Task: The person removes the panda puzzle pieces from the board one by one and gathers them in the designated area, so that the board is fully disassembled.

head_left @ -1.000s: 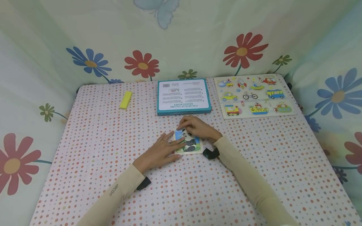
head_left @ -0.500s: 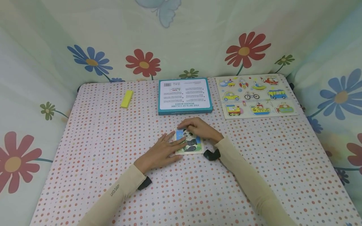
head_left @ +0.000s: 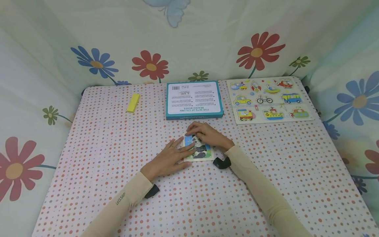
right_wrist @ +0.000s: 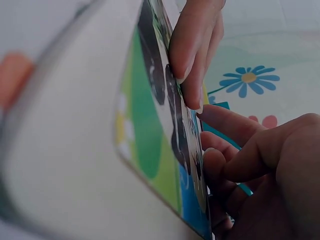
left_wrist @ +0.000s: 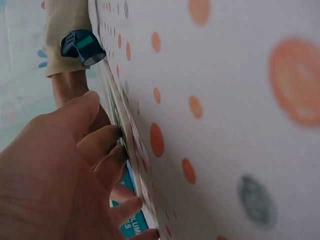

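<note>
A small square panda puzzle [head_left: 209, 153] with a pale wooden border lies flat on the dotted tablecloth. My left hand [head_left: 167, 160] comes in from the left, its fingers spread and resting across the puzzle's left side. At the far edge, my right hand [head_left: 208, 135] holds the puzzle with bent fingers, the index tip near the far left corner and the thumb on the picture. The right wrist view shows the puzzle face [right_wrist: 155, 140] close up, with fingertips of both hands meeting over it. Part of the panda's head is hidden beneath the right hand.
Behind the hands lies a teal box [head_left: 193, 116] with a white label. To its right is a wooden vehicle puzzle board [head_left: 259, 114]. A yellow block [head_left: 133, 103] sits at the back left. A flowered curtain [head_left: 207, 39] hangs behind the table.
Both hands stay on the panda puzzle with nearly the same finger positions. The head view has shifted very slightly.
</note>
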Action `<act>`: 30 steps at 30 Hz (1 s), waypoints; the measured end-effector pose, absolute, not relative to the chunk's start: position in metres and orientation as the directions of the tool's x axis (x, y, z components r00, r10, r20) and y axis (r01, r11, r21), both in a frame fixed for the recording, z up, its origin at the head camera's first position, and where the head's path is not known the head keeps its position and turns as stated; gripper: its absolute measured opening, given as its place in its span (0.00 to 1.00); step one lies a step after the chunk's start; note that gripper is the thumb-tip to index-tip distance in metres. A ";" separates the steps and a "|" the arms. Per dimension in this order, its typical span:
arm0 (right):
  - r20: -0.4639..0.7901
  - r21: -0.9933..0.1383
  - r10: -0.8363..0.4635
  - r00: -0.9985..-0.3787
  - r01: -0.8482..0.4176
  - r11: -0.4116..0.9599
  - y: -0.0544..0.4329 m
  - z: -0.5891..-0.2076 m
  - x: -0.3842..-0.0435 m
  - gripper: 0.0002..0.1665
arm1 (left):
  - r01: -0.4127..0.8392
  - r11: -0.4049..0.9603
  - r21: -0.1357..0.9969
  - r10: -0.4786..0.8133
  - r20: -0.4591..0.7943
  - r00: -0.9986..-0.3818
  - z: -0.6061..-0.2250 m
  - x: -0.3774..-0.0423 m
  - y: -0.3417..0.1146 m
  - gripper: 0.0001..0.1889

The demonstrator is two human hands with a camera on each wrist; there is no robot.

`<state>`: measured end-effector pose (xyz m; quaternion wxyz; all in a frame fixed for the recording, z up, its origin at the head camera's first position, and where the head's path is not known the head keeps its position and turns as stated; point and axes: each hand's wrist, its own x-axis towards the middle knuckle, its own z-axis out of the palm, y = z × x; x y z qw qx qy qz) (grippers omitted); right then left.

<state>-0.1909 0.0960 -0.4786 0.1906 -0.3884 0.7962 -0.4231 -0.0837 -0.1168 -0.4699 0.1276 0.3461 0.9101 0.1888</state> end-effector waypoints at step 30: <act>-0.009 -0.725 -0.737 -0.676 -0.503 0.470 0.089 -0.475 -0.189 0.21 | 0.550 0.693 0.466 0.660 -0.102 -0.744 -0.469 -0.084 -0.116 0.28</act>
